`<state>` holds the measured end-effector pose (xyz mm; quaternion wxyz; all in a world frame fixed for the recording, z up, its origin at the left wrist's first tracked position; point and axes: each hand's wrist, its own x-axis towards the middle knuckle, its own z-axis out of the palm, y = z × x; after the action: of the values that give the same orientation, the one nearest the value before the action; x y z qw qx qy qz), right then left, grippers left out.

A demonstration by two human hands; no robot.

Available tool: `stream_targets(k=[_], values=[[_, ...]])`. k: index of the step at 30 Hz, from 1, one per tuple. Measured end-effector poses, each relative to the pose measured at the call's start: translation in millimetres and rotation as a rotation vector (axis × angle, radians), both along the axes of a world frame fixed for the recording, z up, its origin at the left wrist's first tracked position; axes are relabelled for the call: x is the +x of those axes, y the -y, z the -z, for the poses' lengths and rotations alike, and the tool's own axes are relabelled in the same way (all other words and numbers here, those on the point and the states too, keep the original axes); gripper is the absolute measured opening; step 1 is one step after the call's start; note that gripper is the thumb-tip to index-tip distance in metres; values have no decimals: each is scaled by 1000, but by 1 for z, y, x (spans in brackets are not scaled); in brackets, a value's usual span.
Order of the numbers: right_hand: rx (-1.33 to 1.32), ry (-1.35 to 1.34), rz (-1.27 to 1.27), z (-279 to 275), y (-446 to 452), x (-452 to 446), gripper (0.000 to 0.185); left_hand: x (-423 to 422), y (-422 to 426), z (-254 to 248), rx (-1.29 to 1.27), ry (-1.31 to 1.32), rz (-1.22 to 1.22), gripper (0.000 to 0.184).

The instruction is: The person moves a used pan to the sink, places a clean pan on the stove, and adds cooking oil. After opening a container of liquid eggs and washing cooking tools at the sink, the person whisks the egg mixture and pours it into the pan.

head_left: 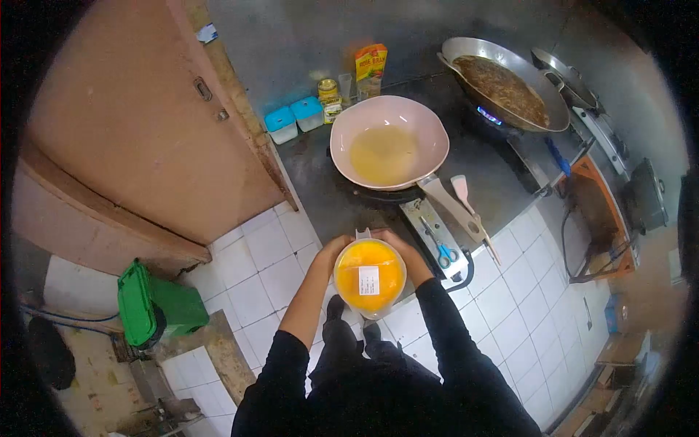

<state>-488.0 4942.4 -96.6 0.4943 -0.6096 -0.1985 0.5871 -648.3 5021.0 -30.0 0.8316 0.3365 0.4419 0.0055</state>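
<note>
A round clear plastic container with yellow-orange contents and a white printed label is held in front of my body. My left hand curls round its far left side and my right hand round its far right side; the fingertips are partly hidden behind it. Beyond it, a pink wok-shaped pan with a shallow layer of yellowish liquid stands on a portable stove. Blue-handled scissors lie on the stove, and a pink spatula rests beside the pan handle.
At the back right, a large wok of brown food sits over a lit blue flame. Two blue-lidded tubs, a yellow can and a Rose Brand pouch line the wall. A green bin stands lower left.
</note>
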Motion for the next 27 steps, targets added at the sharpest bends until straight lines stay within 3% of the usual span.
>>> stream_targets(k=[2, 5, 8, 12, 14, 16, 20, 22, 25, 27], values=[[78, -130, -59, -7, 6, -3, 30, -2, 5, -4, -12, 0, -109, 26], [71, 88, 113, -1, 7, -6, 27, -3, 5, 7, -72, 38, -98, 27], [350, 383, -61, 35, -2, 5, 21, -1, 1, 11, -30, -9, -91, 27], [307, 150, 124, 43, -3, 1, 20, 5, -5, 28, -30, -71, -70, 25], [258, 117, 137, 20, 7, -5, 21, 5, -5, 24, -5, -115, -45, 24], [231, 123, 105, -3, 20, -11, 22, -2, 1, 13, -9, 6, -95, 25], [242, 258, 31, -29, 34, -17, 24, -4, 7, 5, 35, 95, -172, 25], [278, 403, -30, -39, 30, -14, 25, 3, -1, 10, 165, -62, 88, 27], [208, 560, -192, -30, 11, 7, 26, 2, -18, 27, 138, -6, 119, 26], [105, 496, -273, -25, 11, 20, 25, -10, -18, 26, 181, 7, 142, 24]])
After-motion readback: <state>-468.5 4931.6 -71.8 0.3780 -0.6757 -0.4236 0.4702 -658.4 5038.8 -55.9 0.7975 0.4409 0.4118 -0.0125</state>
